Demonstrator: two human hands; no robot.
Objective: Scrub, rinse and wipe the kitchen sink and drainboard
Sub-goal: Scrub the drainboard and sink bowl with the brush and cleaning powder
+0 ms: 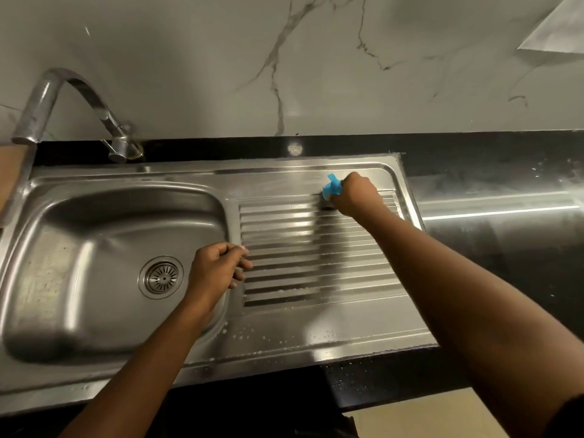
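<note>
I see the steel sink on the left and the drainboard on the right, joined in one piece. It sits in a black counter.

The right hand is at the far right part of the drainboard, at the top of the bumpy lines. Its fingers are wrapped tight around a blue scrubber. The scrubber touches the metal just left of the hand. Most of it is hidden in the fist, so I cannot tell its whole shape.

The left hand is over the edge where the sink bowl meets the drainboard. Its fingers are curled in, and I see nothing in them. I cannot tell if it rests on the metal or hangs just over it.

The round drain is in the bowl, just left of the left hand. The bent tap stands at the far left, pointing out over the left side. Small white soap drops lie on the near part of the drainboard. A grey wall with dark wiggly lines is behind it all.
</note>
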